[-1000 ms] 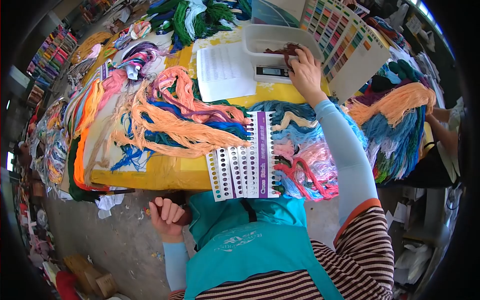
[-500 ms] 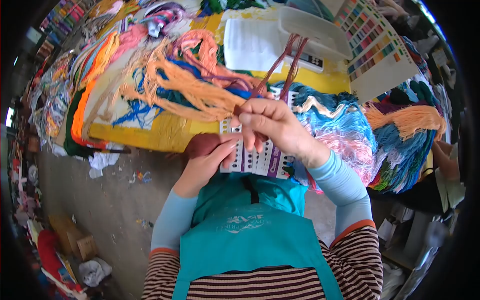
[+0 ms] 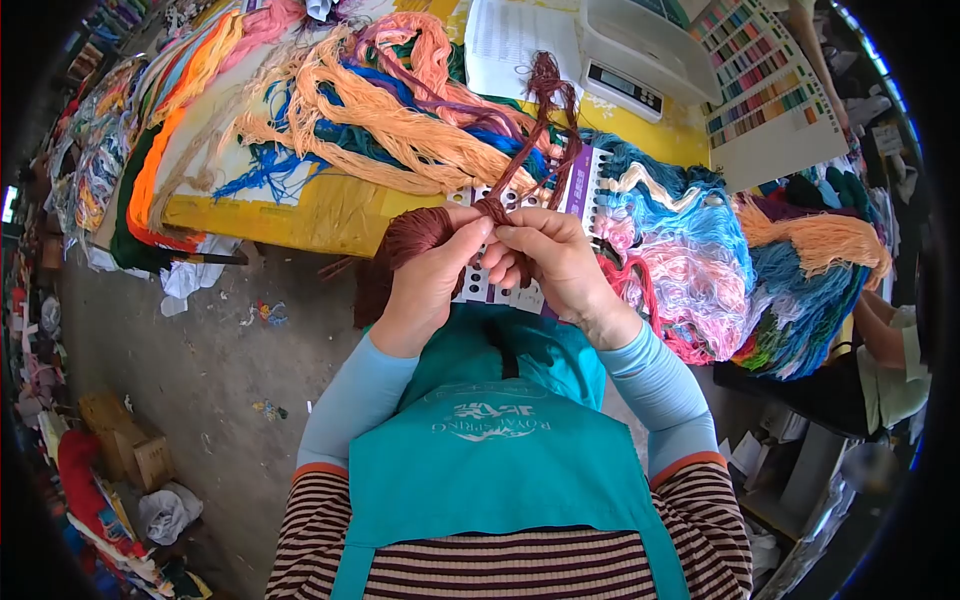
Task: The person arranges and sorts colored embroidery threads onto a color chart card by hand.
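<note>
Brown-red thread [image 3: 418,235] hangs as a thick bundle over my left hand [image 3: 432,275], whose thumb and forefinger pinch its strands. My right hand [image 3: 553,262] meets it fingertip to fingertip, closed on the same thread. A loose loop of the thread stretches away from my fingers across the table. Beneath both hands lie white and purple punched cards [image 3: 580,190] with rows of holes. Peach skeins [image 3: 385,125] lie just beyond my left hand, and blue, pink and white skeins [image 3: 690,265] are right of my right hand.
A yellow-topped table [image 3: 290,222] holds a printed sheet [image 3: 515,50], a digital scale [image 3: 625,88] with a clear tray, and a colour chart [image 3: 765,95]. Orange and green skeins [image 3: 165,165] hang over the left edge. Another person's arm [image 3: 880,335] is at the far right.
Both hands have come together at the strands, and the brown-red bundle now shows more fully over my left hand. The view has shifted, and the loop's far end has dropped toward the table.
</note>
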Demonstrator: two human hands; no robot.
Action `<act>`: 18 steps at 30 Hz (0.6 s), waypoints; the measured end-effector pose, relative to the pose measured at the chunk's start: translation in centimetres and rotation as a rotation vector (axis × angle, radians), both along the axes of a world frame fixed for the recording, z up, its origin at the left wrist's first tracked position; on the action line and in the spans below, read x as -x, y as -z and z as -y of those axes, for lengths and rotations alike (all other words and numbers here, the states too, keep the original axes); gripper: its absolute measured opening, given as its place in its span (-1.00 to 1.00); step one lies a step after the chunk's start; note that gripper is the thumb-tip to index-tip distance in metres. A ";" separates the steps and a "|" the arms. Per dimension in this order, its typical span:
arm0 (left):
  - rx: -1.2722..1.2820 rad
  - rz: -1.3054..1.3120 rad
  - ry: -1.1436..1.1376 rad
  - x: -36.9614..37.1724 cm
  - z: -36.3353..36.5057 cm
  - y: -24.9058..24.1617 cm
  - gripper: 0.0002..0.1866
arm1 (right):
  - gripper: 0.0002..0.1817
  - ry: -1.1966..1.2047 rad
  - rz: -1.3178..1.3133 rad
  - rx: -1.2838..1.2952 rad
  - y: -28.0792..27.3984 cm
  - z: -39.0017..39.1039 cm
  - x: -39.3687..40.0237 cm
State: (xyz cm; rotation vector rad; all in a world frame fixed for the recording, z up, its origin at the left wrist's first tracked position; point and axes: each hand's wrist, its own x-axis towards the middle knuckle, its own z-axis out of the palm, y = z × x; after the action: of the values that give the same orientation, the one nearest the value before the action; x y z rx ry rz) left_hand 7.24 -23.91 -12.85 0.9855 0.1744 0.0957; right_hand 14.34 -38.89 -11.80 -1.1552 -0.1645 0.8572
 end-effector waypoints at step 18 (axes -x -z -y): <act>-0.166 0.045 -0.175 0.0 0.0 2.2 -0.85 | -0.85 0.130 0.219 0.117 0.7 -1.2 1.6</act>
State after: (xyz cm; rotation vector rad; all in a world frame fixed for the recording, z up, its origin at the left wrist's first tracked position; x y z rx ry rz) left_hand 7.22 -23.96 -15.03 1.1317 0.2141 0.2964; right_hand 12.69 -37.70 -12.46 -1.3544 -0.2191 0.6314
